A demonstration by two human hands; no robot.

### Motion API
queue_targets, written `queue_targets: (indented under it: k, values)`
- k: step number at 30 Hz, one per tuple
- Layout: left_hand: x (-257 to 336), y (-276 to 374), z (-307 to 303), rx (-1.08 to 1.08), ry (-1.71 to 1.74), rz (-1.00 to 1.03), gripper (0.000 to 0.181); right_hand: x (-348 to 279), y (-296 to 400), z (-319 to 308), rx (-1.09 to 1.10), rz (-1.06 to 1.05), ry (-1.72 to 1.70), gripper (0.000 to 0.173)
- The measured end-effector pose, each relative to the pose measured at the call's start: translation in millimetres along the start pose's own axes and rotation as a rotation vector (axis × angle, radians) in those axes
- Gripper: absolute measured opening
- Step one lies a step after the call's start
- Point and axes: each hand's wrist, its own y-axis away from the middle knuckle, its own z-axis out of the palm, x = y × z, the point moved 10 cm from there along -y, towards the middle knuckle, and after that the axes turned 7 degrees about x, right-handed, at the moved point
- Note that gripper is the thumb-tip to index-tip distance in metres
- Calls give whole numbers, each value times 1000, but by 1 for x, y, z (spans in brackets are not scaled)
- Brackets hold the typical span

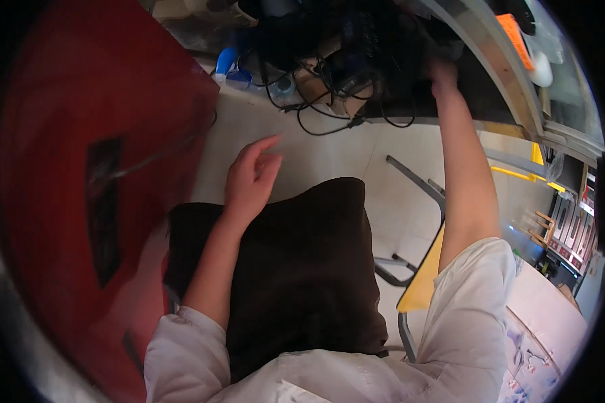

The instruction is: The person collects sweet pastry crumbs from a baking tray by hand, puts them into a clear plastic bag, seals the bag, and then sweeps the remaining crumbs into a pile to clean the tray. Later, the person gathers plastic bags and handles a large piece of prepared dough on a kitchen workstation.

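Observation:
My left hand (253,176) hangs above my lap, over dark trousers (302,282) and pale floor, its fingers bent and apart with nothing between them. My right arm reaches far forward to the dark shelf at the top right. There my right hand (444,65) is blurred and in shadow, so its fingers and anything in them are hidden. Left of it lies a tangle of black cables (327,101) over a piece of brown cardboard (312,83). A blue and white bottle (225,64) stands at the cables' left.
A large red panel (50,166) with a dark rectangular patch rises close on my left. A yellow seat with grey metal legs (423,277) is at my right. A curved metal frame (514,75) edges the upper right, with an orange item (515,41) beyond. A flowered cover (529,362) lies lower right.

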Motion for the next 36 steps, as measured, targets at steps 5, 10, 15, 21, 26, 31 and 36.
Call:
queue_targets:
  k: [5, 10, 15, 21, 26, 31, 36]
  values:
    - [-17, -44, 10, -45, -156, 50, 34, 49, -148, 20, 103, -374, 970, 32]
    - [11, -56, 17, -14, -293, 275, 35, 17, -111, 4, 75, -196, 665, 32]
    - [16, -54, 30, -72, -431, 289, 36, -47, -85, -39, 289, -344, 586, 32]
    - [0, -65, 37, -134, -562, 389, 36, -173, -19, -60, 478, -699, 493, 32]
    - [-13, -73, 52, -200, -485, 252, 39, -225, 30, -32, 487, -918, 544, 32]
    - [-21, -72, 65, -253, -442, 248, 40, -231, 44, -11, 478, -1005, 639, 33]
    - [-18, -82, 51, -133, -275, 260, 40, -240, 58, -8, 546, -1079, 659, 33]
